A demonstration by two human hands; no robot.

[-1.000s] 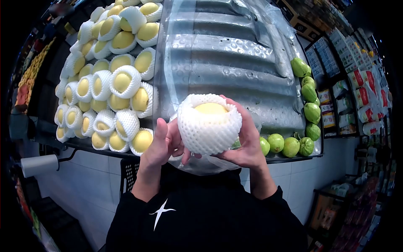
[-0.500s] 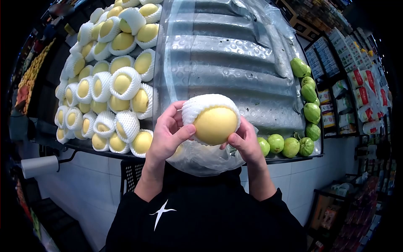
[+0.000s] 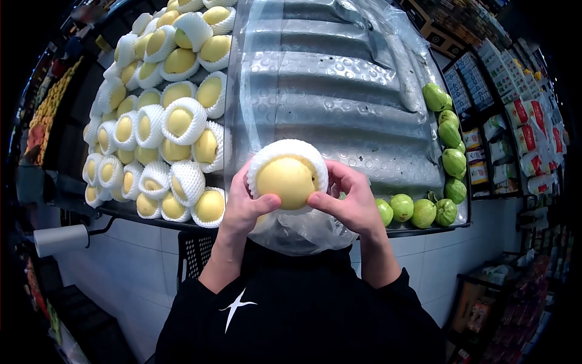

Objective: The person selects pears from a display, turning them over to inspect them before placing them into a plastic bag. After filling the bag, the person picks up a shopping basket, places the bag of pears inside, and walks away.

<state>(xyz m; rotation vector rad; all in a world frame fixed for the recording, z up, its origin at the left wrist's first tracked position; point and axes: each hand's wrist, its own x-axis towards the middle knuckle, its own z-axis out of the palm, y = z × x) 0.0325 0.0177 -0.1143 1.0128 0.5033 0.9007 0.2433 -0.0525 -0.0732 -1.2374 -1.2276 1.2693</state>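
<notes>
Both of my hands hold a round yellow fruit (image 3: 285,181), wrapped at its back and sides in a white foam net (image 3: 297,147). My left hand (image 3: 242,200) grips its left side and my right hand (image 3: 348,197) its right, both thumbs pressing the bare lower front. A small dark spot shows on the fruit's right side. The other fingers are partly hidden behind the net. Below the fruit, a clear plastic bag (image 3: 303,230) lies against my dark top; its contents are hard to make out.
Left on the display, many yellow fruits in foam nets (image 3: 182,121) are stacked. A ridged grey liner (image 3: 321,91) covers the middle, with green guavas (image 3: 453,164) along its right and front edges. A plastic roll (image 3: 60,241) juts out at left. Shelves of packets (image 3: 521,133) stand right.
The fruit has turned in my hands and shifted slightly left, so more of its yellow face and the dark spot show. My right hand has moved left with it.
</notes>
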